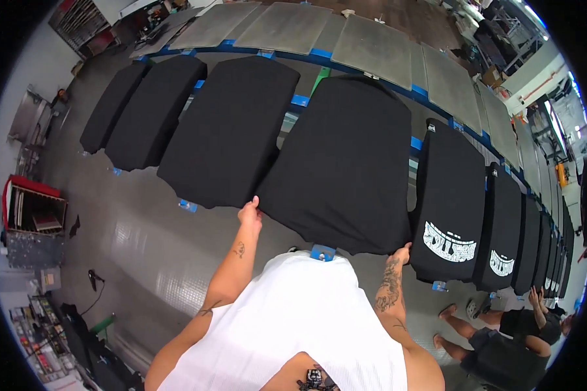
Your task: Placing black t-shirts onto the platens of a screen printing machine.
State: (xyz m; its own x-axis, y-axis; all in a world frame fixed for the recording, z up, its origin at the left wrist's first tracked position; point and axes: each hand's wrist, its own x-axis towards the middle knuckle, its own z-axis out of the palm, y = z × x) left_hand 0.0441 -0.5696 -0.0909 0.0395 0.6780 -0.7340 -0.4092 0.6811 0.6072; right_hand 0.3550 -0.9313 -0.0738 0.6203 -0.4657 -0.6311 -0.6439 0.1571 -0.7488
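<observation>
A black T-shirt is stretched over the flat board directly in front of me. Its lower edge hangs loose toward me with a few wrinkles. My left hand pinches the shirt's near left corner, thumb on top. At the near right corner, my right hand is closed on the same edge, its fingers partly hidden by the cloth. Below the middle of the hem, a blue metal bracket sticks out close to my white top. No print shows on this shirt.
Black shirts cover neighbouring boards; one on the right bears a white print. Bare grey boards line the far side along a blue frame. Another person is at the lower right. A red-edged rack stands left.
</observation>
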